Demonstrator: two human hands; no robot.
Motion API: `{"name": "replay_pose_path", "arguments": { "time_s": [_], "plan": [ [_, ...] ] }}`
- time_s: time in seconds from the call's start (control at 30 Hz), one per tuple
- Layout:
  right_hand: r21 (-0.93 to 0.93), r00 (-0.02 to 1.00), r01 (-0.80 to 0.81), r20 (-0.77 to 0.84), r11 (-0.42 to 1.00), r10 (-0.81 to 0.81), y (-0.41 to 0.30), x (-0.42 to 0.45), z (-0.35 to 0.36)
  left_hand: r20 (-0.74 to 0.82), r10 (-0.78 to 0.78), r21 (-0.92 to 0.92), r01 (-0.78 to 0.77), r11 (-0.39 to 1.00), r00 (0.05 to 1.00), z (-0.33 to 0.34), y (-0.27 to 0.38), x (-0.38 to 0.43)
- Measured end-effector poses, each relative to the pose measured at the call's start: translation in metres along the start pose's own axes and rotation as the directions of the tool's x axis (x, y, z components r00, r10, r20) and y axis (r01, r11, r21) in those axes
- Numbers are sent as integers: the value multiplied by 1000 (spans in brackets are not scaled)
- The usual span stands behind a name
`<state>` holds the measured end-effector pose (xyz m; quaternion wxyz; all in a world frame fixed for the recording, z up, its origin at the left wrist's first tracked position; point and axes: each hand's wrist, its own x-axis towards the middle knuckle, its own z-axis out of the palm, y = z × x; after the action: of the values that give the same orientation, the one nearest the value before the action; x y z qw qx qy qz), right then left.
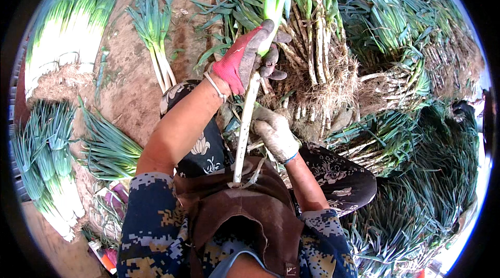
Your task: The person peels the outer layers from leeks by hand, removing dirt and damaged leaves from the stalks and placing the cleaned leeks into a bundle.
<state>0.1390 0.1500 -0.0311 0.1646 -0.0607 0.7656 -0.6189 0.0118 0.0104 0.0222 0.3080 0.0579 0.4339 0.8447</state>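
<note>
My left hand (pixel 254 53), in a red glove with a grey palm, grips a long green onion (pixel 247 122) where its white stalk meets the green leaves. The stalk slants down across my lap, its lower end resting on a brown apron (pixel 242 204). Close to the right side of the stalk is my right hand (pixel 275 133), in a soiled white glove with the fingers curled in. Whether those fingers hold anything is hidden. A loose strip of pale onion skin (pixel 258 172) lies on the apron beside the stalk.
Unpeeled green onions with dry roots (pixel 320 51) are piled ahead to the right, and leafy heaps (pixel 414 196) fill the right side. Clean white bundles (pixel 66 43) stand at far left, more bundles (pixel 50 168) below. Peeled onions (pixel 158 57) lie on the dirt floor (pixel 125 94).
</note>
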Motion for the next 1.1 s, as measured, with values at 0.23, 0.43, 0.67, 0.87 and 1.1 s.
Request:
{"name": "replay_pose_path", "arguments": {
  "time_s": [0.23, 0.43, 0.67, 0.87, 1.1],
  "plan": [
    [169, 995, 20, -101, 985, -3, -22, 12, -7, 68, 55, -218, -39, 975, 996, 5, 4, -1],
    [-49, 867, 67, -491, 997, -83, -27, 26, 7, 127, -20, -285, 56, 957, 992, -4, 2, 6],
    [-27, 839, 171, -521, 985, -159, -36, 46, 5, 6, 67, -218, -64, 974, 998, -8, -6, 8],
    [-25, 834, 111, -541, 994, -107, -38, 49, 12, -33, 49, -328, -57, 943, 998, -13, -8, 0],
    [11, 838, 204, -518, 979, -168, -31, 39, 16, -21, 30, -316, -35, 948, 999, -8, -8, -4]
  ]
}}
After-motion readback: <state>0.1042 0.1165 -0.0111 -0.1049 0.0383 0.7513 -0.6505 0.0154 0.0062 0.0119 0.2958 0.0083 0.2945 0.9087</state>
